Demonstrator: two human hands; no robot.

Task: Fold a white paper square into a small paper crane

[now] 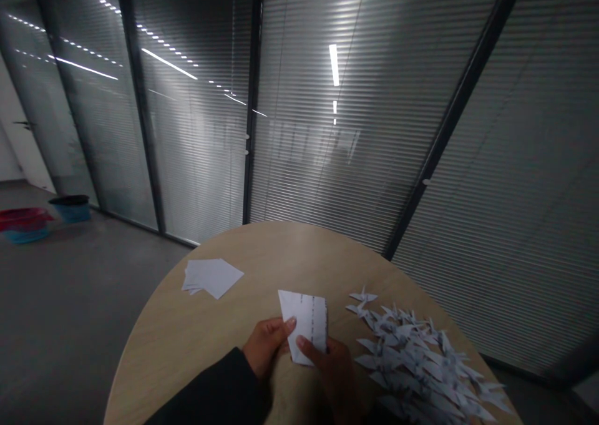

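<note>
Between my two hands is a folded sheet of white paper (306, 316) with lines of dark print, raised above the near part of the round table. My left hand (267, 345) grips its left edge, thumb on the front face and fingers behind. On the lower right, my right hand (333, 364) pinches the paper with the thumb on its front; the other fingers are mostly hidden behind it. A heap of folded paper cranes (416, 356) lies to the right of my right hand. At the left on the table rests a small stack of white paper sheets (215, 276).
The round wooden table (281, 244) stands close to a glass partition (337, 181) with blinds and dark frames. On the grey floor at far left are a bin with a red liner (25, 225) and a blue bin with a dark liner (72, 209).
</note>
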